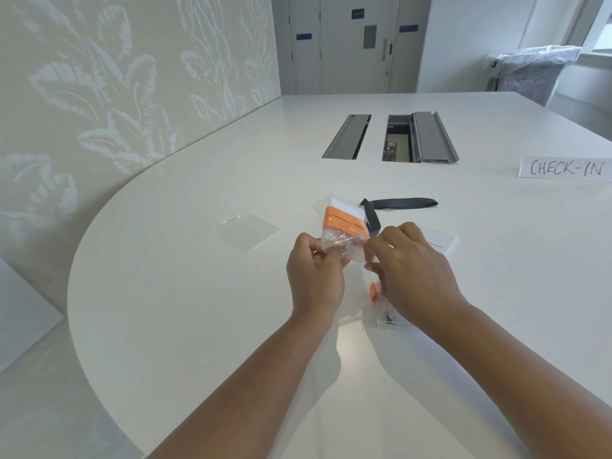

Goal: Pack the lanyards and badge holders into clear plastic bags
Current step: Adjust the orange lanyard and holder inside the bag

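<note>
A clear plastic bag [342,223] holding a folded orange lanyard and a white badge holder is lifted above the white table [198,293]. My left hand [314,276] pinches the bag's open end from the left. My right hand [414,273] pinches the same end from the right. An empty clear bag [246,230] lies flat to the left. A black lanyard [400,205] lies behind the held bag. Under my right hand sits another clear bag [384,309] with something orange inside, mostly hidden. A white card [442,241] peeks out beyond my right hand.
Two cable hatches [347,137] are set into the table further back, the right one [420,137] open. A CHECK-IN sign [564,167] stands at the far right. A patterned wall panel [132,94] runs along the left edge.
</note>
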The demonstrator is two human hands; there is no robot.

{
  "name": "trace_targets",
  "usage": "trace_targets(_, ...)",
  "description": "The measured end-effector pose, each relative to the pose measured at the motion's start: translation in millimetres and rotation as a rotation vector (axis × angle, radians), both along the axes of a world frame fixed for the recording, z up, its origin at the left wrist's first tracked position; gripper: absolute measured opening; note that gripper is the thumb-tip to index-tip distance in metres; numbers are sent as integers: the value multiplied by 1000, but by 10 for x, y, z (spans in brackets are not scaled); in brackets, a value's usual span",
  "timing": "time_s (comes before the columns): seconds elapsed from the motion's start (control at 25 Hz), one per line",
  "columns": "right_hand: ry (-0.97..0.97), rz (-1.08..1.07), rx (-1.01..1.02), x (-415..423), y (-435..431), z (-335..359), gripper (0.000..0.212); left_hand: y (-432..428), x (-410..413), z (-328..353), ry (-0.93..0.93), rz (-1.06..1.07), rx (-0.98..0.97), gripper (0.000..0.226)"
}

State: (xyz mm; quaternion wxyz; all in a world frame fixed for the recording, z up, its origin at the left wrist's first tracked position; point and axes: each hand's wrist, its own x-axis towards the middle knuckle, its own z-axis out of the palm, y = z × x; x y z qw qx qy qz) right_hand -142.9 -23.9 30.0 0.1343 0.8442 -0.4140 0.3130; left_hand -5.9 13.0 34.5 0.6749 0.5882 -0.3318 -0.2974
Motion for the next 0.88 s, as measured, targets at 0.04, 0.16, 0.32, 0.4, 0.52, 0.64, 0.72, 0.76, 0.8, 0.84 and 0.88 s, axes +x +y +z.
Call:
trace_targets(0.04,-35,34,45,1,-14,-19,18,-2,7,5,109,-7,8,24)
trace_targets(0.16,-33,101,71,25,-18,-52,23,14,27,44,512,-79,22,16)
trace_targets(0.32,-92,79,7,43,18,-40,19,16,89,48,702,-134,8,6)
trace_targets(0.4,-193,78,19,46,9,-52,22,19,84,45,679,-159,8,5)
trace_targets(0.52,-397,116,111,59,7,-64,14,21,64,41,659,-232,19,11)
trace_targets(0.64,-545,98,266,76,34,-66,11,32,40,38,646,-336,25,22)
trace_targets(0.72,-582,52,289,79,44,-67,11,21,39,39,618,-370,19,12)
trace_targets(0.76,-581,45,276,75,47,-60,11,14,36,47,606,-370,13,6)
trace_targets(0.8,-571,68,260,73,50,-47,10,4,36,50,597,-354,14,6)
trace_targets(0.84,-542,124,235,70,53,-34,8,-8,41,47,595,-330,21,9)
trace_targets(0.88,-484,198,192,69,54,-25,6,-17,47,39,598,-304,31,11)
